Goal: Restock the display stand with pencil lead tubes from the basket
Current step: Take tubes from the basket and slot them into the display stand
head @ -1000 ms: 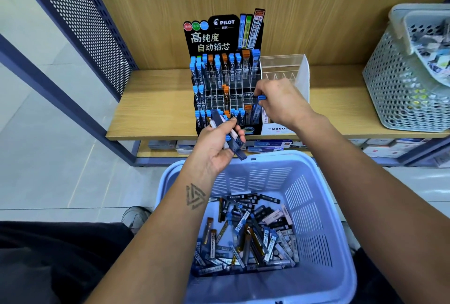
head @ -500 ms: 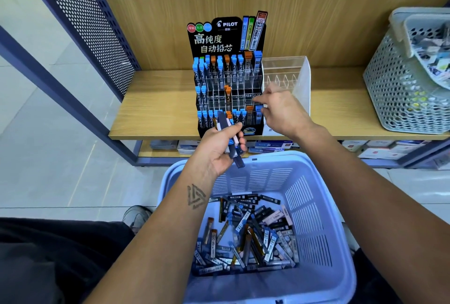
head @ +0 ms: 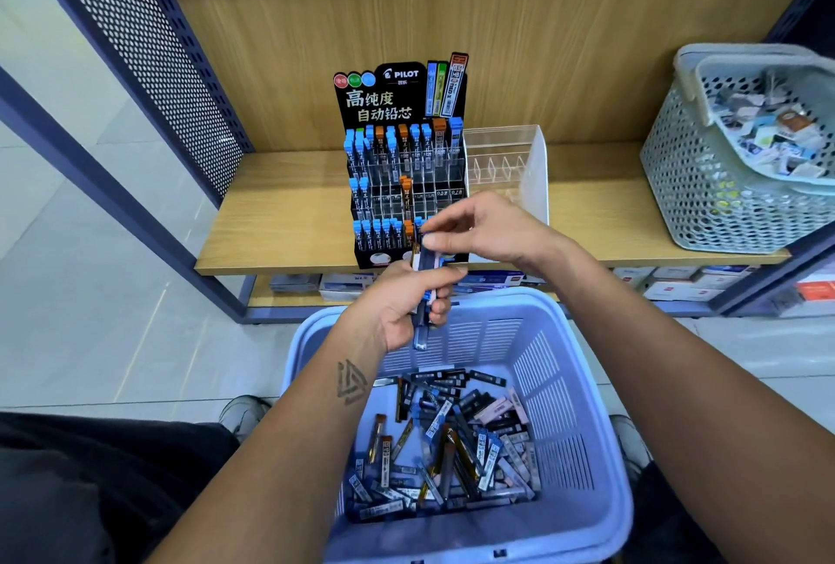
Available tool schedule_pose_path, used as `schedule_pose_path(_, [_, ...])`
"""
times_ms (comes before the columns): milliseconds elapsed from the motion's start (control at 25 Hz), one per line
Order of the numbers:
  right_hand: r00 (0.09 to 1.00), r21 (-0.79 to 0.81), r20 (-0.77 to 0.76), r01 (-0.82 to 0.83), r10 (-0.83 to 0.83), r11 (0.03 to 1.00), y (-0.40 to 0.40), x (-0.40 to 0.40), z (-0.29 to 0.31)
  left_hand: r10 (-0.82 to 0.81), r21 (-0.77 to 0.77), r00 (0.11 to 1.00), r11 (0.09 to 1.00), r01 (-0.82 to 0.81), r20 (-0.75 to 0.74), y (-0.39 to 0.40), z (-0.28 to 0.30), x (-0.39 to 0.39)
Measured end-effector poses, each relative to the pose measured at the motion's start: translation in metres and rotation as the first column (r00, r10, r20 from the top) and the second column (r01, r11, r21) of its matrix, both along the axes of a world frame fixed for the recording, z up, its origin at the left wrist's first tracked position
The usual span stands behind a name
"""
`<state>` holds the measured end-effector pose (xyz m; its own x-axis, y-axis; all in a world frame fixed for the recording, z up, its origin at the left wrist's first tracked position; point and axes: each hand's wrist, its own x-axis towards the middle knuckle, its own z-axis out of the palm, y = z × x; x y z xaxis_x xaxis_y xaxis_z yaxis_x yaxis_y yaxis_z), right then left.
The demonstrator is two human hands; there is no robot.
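Above the basket, the right hand pinches one tube from the left hand's gripped bundle, best drawn straight out toward the display stand.

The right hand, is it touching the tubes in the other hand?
Touching. The head view shows the right hand's fingertips pinching the top of the tubes held by the left hand.

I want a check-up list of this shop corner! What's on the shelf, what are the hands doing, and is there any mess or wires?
Surface: wooden shelf, stand on it.
Job's things: stand, middle row mostly empty; blue basket holds loose tubes.
Clutter: clear organizer; grey basket of small packets.
Grips: left hand grips a bundle of tubes; right hand pinches the bundle's top.
Cables: nothing seen.
Surroundings: mesh panel, tiled floor, boxes on the lower shelf.
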<state>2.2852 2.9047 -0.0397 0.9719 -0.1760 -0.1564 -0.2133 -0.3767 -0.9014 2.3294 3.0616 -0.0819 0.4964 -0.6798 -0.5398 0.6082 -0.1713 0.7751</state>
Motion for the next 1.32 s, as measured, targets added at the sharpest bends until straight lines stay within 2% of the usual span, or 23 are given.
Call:
schedule_pose_path(120, [1.000, 0.054, -0.005, 0.022, -0.022, 0.998, 0.003, 0.001, -0.007, -0.005, 0.001, 0.999, 1.000, 0.005, -0.039, 0.000, 0.003, -0.001])
schedule_pose_path(200, [0.998, 0.249, 0.011, 0.056, -0.061, 0.967, -0.002, 0.001, -0.006, -0.006, -0.046, 0.992, 0.999, 0.000, -0.125, 0.003, 0.003, 0.002])
schedule_pose_path(320, [0.996, 0.535, 0.017, 0.061, -0.083, 0.843, -0.012, -0.002, -0.003, 0.011, -0.145, 0.975, 0.988, -0.044, -0.224, 0.007, 0.000, 0.005])
schedule_pose_path(440, [0.990, 0.595, 0.023, 0.097, -0.138, 0.798, -0.012, -0.005, -0.005, 0.136, -0.183, 0.950, 0.964, -0.191, -0.281, 0.007, -0.004, 0.010])
schedule_pose_path(520, [0.988, 0.598, 0.036, 0.101, -0.153, 0.795, -0.011, -0.005, -0.008, 0.263, -0.154, 0.919, 0.936, -0.318, -0.295, 0.008, -0.003, 0.018])
schedule_pose_path(600, [0.992, 0.555, 0.029, 0.089, -0.126, 0.827, -0.012, -0.005, -0.009, 0.361, -0.084, 0.912, 0.920, -0.382, -0.193, 0.009, 0.000, 0.025])
schedule_pose_path(680, [0.996, 0.403, 0.017, 0.075, -0.089, 0.912, -0.012, -0.005, -0.010, 0.412, -0.043, 0.910, 0.909, -0.414, -0.034, 0.008, 0.003, 0.030])
schedule_pose_path(760, [0.999, 0.202, 0.007, 0.041, -0.043, 0.978, -0.010, -0.002, -0.012, 0.408, -0.048, 0.907, 0.913, -0.405, 0.102, 0.004, 0.004, 0.031])
schedule_pose_path(840, [0.998, 0.143, -0.043, -0.033, 0.040, 0.989, -0.008, 0.000, -0.016, 0.382, -0.051, 0.908, 0.924, -0.379, 0.169, -0.001, 0.004, 0.028])
schedule_pose_path(960, [0.990, 0.148, -0.081, -0.102, 0.115, 0.984, -0.009, -0.002, -0.013, 0.370, -0.055, 0.922, 0.929, -0.366, 0.112, -0.006, 0.003, 0.026])
schedule_pose_path(1000, [0.996, 0.145, -0.062, -0.058, 0.067, 0.988, -0.012, -0.003, -0.010, 0.378, -0.056, 0.924, 0.925, -0.375, 0.060, -0.005, 0.003, 0.026])
schedule_pose_path(1080, [0.988, 0.065, 0.025, 0.147, -0.149, 0.987, -0.027, 0.001, -0.006, 0.392, -0.052, 0.920, 0.918, -0.393, -0.026, -0.003, 0.002, 0.027])
schedule_pose_path(1160, [0.911, -0.084, 0.171, 0.393, -0.375, 0.916, -0.045, 0.008, -0.007, 0.402, -0.045, 0.913, 0.913, -0.405, -0.068, -0.001, 0.000, 0.027])
schedule_pose_path(1240, [0.856, -0.170, 0.301, 0.481, -0.420, 0.860, -0.051, 0.015, -0.012, 0.411, -0.040, 0.908, 0.909, -0.415, -0.082, 0.000, -0.002, 0.028])
schedule_pose_path(1320, [0.877, -0.225, 0.323, 0.436, -0.355, 0.871, -0.045, 0.017, -0.019, 0.418, -0.029, 0.905, 0.906, -0.421, -0.084, 0.000, -0.005, 0.029])
